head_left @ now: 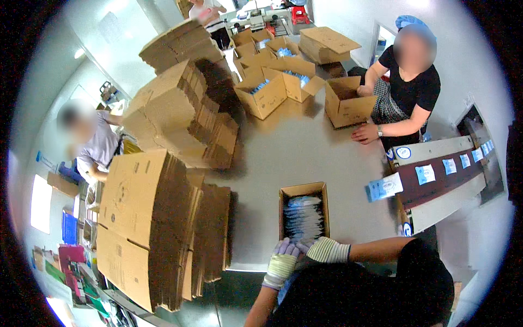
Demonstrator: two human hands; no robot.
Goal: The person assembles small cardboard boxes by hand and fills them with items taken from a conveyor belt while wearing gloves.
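A narrow open cardboard box (325, 210) stands at the near edge of the table, packed with a row of blue-and-white sachets (304, 218). My left hand (283, 259), in a pale glove with lilac fingers, is closed on its near left corner. Beside it my right hand (322, 249), in a glove with a striped cuff, is closed at the near right end of the same box. The two hands almost meet, and their fingertips are partly hidden. A bit of blue (284, 288) shows under my wrists; what it is I cannot make out.
Tall stacks of flattened cartons (131, 212) line the table's (267, 163) left side. At right, a conveyor (436, 188) carries sachets, one (384, 187) overhanging its end. A co-worker (414, 82) handles an open carton (351, 106). Filled cartons (267, 98) stand farther back; another person (98, 139) is at left.
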